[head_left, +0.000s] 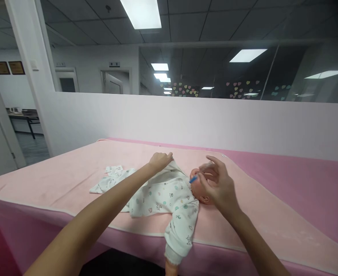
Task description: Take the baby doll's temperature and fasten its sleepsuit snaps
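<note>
A baby doll [204, 198] lies on its back with its head to the right, dressed in a white printed baby top [163, 195]. My left hand [159, 161] is closed on the raised far edge of the top, pulling the cloth up off the doll's body. Over the doll's face hovers my right hand [220, 186], its fingers curved and apart. A small blue piece [193, 179] shows beside my right thumb; what it is, I cannot tell. One sleeved arm of the doll hangs over the near edge. White printed trousers [114, 180] lie to the left.
A peach blanket [54, 172] covers most of the pink padded table [301, 184]. Behind it stands a low white wall [186, 119] with glass above. A doorway and a dark-legged desk [28, 119] are at the far left.
</note>
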Motion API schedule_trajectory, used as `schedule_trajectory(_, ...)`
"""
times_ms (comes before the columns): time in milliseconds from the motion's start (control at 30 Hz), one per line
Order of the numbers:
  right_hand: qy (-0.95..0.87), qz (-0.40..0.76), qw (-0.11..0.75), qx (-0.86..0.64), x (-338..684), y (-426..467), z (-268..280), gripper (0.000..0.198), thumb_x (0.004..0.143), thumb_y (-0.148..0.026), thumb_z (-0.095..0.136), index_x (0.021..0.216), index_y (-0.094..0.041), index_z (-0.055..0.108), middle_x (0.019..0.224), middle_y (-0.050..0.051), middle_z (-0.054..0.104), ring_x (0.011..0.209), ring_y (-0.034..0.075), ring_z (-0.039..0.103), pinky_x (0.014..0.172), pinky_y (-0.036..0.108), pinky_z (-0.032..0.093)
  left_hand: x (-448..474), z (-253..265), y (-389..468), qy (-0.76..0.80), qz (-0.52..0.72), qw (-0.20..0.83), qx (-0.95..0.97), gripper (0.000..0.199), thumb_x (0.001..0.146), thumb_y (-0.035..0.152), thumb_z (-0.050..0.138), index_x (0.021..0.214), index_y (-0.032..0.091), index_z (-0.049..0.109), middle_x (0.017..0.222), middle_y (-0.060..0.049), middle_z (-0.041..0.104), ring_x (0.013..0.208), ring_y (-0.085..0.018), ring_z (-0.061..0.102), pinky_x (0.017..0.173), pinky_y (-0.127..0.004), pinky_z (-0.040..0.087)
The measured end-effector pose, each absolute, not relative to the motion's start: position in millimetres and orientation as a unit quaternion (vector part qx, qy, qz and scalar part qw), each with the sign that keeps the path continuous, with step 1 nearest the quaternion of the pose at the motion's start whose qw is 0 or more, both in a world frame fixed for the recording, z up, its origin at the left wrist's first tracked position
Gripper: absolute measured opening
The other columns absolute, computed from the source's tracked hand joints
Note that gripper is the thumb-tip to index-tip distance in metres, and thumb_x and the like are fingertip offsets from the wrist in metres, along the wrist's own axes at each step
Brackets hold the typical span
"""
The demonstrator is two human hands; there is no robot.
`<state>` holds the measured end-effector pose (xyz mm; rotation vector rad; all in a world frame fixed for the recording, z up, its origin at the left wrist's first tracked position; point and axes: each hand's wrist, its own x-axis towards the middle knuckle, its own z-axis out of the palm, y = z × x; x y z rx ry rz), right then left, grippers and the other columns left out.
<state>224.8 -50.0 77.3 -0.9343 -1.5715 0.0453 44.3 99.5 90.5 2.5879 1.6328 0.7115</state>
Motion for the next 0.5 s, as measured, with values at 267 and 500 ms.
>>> schedule_trajectory(267, -0.722, -0.025, 0.466, -0.511, 175.9, 29.0, 67.4, 0.023, 0.085, -0.017, 0.036, 0.106, -0.017, 0.044, 0.088, 0.006, 0.061, 0.077, 0.016, 0.06, 0.066, 0.027, 0.046, 40.7, 113.0, 88.6, 0.449, 0.105, -0.229, 0.857, 0.036, 0.089, 0.043, 0.029, 0.099, 0.016, 0.05, 0.076, -0.011, 0.064, 0.073, -0.024, 0.061, 0.063, -0.03, 0.04)
schedule_trajectory(500, -0.736, -0.101, 0.219, -0.632, 168.1, 50.2, 61.4, 0.021, 0.082, -0.006, 0.037, 0.082, -0.01, 0.057, 0.075, 0.015, 0.064, 0.066, 0.02, 0.061, 0.059, 0.028, 0.04, 50.6, 117.6, 79.8, 0.432, 0.114, -0.203, 0.871, 0.032, 0.087, 0.041, 0.035, 0.094, 0.017, 0.053, 0.081, -0.011, 0.064, 0.077, -0.023, 0.061, 0.065, -0.029, 0.039)
